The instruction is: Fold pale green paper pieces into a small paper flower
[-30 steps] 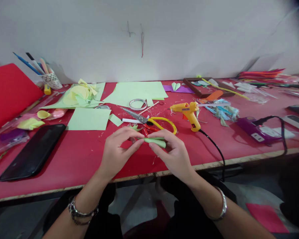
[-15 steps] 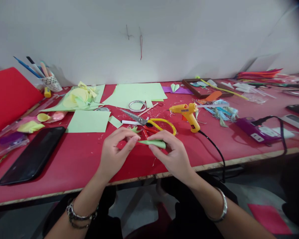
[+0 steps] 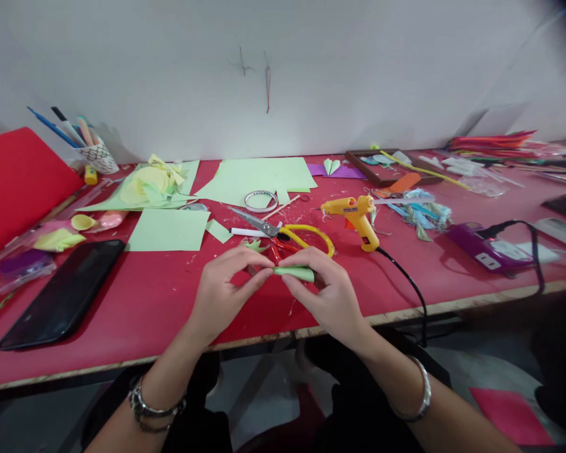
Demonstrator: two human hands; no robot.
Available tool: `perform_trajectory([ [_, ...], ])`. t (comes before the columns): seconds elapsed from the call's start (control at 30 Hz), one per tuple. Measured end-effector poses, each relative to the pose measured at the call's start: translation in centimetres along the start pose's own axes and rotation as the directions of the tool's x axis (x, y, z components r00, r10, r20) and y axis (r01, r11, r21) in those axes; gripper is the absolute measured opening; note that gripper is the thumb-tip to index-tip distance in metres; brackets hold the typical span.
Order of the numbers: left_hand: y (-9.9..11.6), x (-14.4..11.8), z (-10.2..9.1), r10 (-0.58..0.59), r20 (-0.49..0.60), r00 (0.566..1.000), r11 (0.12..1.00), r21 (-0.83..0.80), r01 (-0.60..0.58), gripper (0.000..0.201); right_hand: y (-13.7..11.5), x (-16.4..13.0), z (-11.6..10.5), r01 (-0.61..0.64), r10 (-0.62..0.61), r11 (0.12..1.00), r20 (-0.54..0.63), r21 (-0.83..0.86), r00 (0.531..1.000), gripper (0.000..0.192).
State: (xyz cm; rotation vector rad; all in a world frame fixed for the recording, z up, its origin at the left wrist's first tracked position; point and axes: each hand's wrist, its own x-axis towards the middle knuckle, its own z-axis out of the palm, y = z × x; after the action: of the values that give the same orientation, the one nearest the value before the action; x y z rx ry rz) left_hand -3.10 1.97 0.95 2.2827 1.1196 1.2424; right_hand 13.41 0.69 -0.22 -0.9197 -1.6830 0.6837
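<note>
Grip: both hands, left hand (image 3: 221,290) and right hand (image 3: 327,292), pinch closed on green paper roll (image 3: 295,273), just before the scissors (image 3: 283,234).
Change: roll now tighter than half a second ago.

- My left hand (image 3: 221,292) and right hand (image 3: 327,292) pinch a small rolled green paper piece (image 3: 293,272) between fingertips, just above the red table (image 3: 146,302).
- Yellow-handled scissors (image 3: 287,233) lie just behind my fingers.
- Yellow glue gun (image 3: 356,214) to the right, black cord trailing off the table edge.
- Black phone (image 3: 63,292) well left.
</note>
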Motion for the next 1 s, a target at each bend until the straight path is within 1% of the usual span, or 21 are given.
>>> perform_trajectory([
  [0.07, -0.1, -0.1, -0.1, 0.065, -0.023, 0.998, 0.997, 0.048, -0.064, 0.003, 0.0, 0.0, 0.0, 0.002, -0.002, 1.000, 0.000, -0.009, 1.000, 0.013],
  [0.13, -0.2, -0.3, -0.1, 0.141, -0.029, 0.990, 0.981, 0.141, -0.136, 0.003, 0.0, 0.0, -0.1, 0.000, 0.000, 1.000, -0.001, -0.019, 1.000, 0.013],
  [0.23, -0.4, -0.5, 0.0, 0.225, 0.016, 0.974, 0.920, 0.325, -0.218, 0.004, 0.1, 0.0, 0.0, -0.009, 0.009, 0.999, 0.000, -0.031, 1.000, 0.012],
  [0.3, -0.5, -0.6, 0.1, 0.232, 0.047, 0.972, 0.896, 0.378, -0.232, 0.005, 0.1, 0.1, 0.0, -0.014, 0.014, 0.999, -0.001, -0.031, 1.000, 0.012],
  [0.33, -0.5, -0.6, 0.2, 0.220, 0.047, 0.974, 0.901, 0.372, -0.221, 0.005, 0.1, 0.1, 0.0, -0.017, 0.016, 0.999, -0.001, -0.029, 1.000, 0.012],
  [0.4, -0.4, -0.5, 0.1, 0.172, 0.011, 0.985, 0.933, 0.320, -0.167, 0.005, 0.1, 0.1, -0.1, -0.025, 0.024, 0.999, -0.004, -0.025, 1.000, 0.011],
  [0.5, -0.2, -0.4, -0.2, 0.063, -0.115, 0.991, 0.973, 0.228, -0.035, 0.007, 0.1, 0.2, -0.2, -0.041, 0.040, 0.999, -0.025, -0.020, 0.999, 0.010],
  [0.57, -0.1, -0.4, -0.4, -0.027, -0.190, 0.981, 0.986, 0.155, 0.057, 0.010, 0.2, 0.2, -0.2, -0.056, 0.056, 0.998, -0.035, -0.020, 0.998, 0.010],
  [0.67, -0.2, -0.5, -0.8, -0.140, -0.236, 0.962, 0.988, 0.037, 0.153, 0.012, 0.2, 0.2, -0.2, -0.077, 0.077, 0.997, -0.034, -0.017, 0.996, 0.010],
  [0.73, -0.2, -0.6, -0.9, -0.159, -0.247, 0.956, 0.985, 0.025, 0.170, 0.016, 0.2, 0.1, -0.2, -0.083, 0.083, 0.996, -0.030, -0.011, 0.996, 0.010],
  [0.8, -0.2, -0.7, -1.0, -0.139, -0.237, 0.962, 0.985, 0.062, 0.158, 0.026, 0.2, 0.1, -0.2, -0.089, 0.089, 0.996, -0.026, -0.005, 0.996, 0.010],
  [0.9, -0.2, -0.6, -1.0, -0.118, -0.152, 0.981, 0.980, 0.141, 0.139, 0.037, 0.2, 0.0, -0.2, -0.116, 0.117, 0.993, -0.015, 0.019, 0.993, 0.009],
  [0.93, -0.2, -0.6, -0.9, -0.119, -0.122, 0.985, 0.976, 0.167, 0.139, 0.036, 0.2, 0.0, -0.2, -0.132, 0.133, 0.991, -0.005, 0.032, 0.991, 0.009],
  [1.0, -0.2, -0.4, -0.7, -0.122, -0.094, 0.988, 0.971, 0.196, 0.139, 0.021, 0.2, 0.0, -0.2, -0.160, 0.159, 0.985, 0.011, 0.059, 0.987, 0.009],
])
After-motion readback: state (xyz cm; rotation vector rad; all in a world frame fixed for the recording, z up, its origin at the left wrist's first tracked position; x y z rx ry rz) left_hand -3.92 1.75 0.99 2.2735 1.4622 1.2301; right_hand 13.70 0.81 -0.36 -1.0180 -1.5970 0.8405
